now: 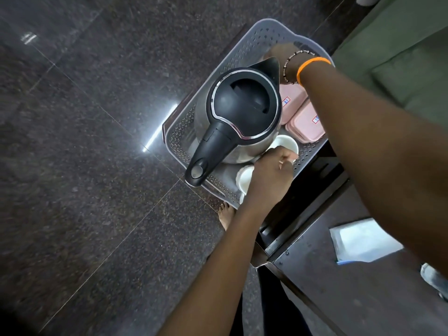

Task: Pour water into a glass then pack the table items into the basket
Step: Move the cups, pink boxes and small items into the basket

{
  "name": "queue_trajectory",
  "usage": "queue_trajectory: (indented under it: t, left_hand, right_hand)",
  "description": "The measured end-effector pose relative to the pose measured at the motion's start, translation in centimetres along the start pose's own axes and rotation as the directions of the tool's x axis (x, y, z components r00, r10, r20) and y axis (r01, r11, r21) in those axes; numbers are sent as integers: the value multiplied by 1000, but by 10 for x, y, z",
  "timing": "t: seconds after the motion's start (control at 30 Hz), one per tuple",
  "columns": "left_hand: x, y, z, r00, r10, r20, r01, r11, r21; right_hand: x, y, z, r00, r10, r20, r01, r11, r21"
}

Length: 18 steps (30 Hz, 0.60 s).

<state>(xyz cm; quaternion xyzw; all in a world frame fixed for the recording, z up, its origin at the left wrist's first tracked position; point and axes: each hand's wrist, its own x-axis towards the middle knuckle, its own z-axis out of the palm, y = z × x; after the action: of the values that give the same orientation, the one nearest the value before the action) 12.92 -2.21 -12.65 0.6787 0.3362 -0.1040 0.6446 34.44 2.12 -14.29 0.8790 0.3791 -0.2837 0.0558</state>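
Head | kettle (240, 115) in basket (184, 139) | between both hands, left (271, 175), right (283, 54)

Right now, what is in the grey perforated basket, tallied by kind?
Steel electric kettle with black lid: 1
Pink lidded plastic boxes: 2
White cups: 2
Total: 5, all inside the grey perforated plastic basket; anything under the hands is hidden.
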Motion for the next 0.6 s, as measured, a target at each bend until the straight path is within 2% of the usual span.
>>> queue_trajectory:
  t: [0.13, 0.27, 0.37, 0.47, 0.6]
  left_hand:
    - [2, 1, 0, 1000, -8, 2, 8, 1000, 13]
    - [4, 2, 2, 1000, -9, -11, 9, 1000, 18]
    - [5, 4, 4, 1000, 0, -13, 0, 1000, 26]
    - [6, 8, 10, 999, 38, -22, -37, 998, 42]
    - [-1, 13, 27, 997, 61, -48, -59, 997, 41]
  right_hand:
    - [4, -1, 1, 1000, 6, -30, -6, 1000, -9]
    - [-5, 7, 5, 986, 85, -143, -40, 955, 295]
    - [-33, 12, 5, 951, 205, -233, -53, 846, 530]
    - [-70, 21, 8, 915, 290, -281, -41, 760, 649]
    - [-135, 34, 29, 878, 418, -232, -32, 536, 844]
